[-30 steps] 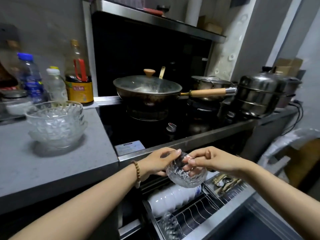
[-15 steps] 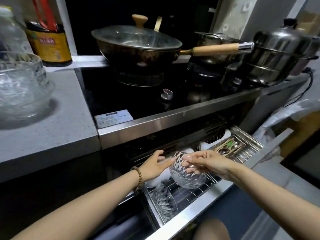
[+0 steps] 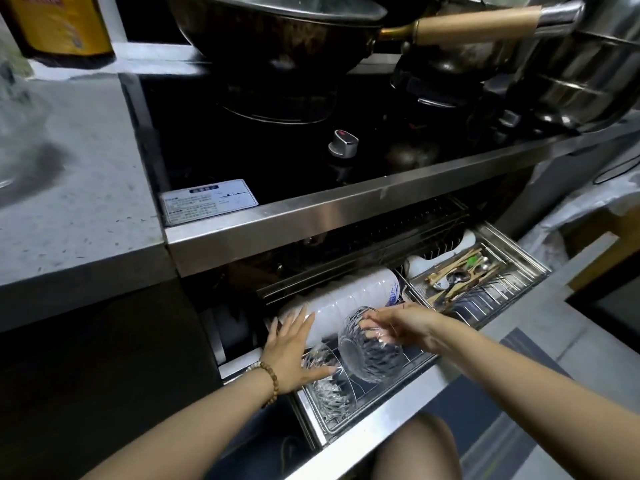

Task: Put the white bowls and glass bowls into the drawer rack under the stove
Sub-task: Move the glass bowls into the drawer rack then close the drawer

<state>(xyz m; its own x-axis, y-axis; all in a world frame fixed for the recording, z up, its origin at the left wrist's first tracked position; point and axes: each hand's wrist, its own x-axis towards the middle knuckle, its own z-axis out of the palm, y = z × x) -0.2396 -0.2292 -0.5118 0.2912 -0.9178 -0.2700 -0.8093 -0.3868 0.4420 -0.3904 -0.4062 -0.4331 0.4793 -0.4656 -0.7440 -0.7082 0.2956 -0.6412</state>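
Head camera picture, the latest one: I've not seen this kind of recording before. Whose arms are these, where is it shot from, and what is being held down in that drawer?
There is no machine here. A person wears one wide-angle camera on the head, looking down at their own bare arms.

The right hand has its grip on a clear cut-glass bowl, tipped on edge over the pulled-out steel wire drawer rack under the black glass stove top. The left hand, with a wooden bead bracelet, is open, resting by a second glass bowl already standing in the rack.

Behind them lies a row of white bowls. On the right a tray holds chopsticks and spoons. Above, a dark lidded wok with a wooden handle sits on the stove.
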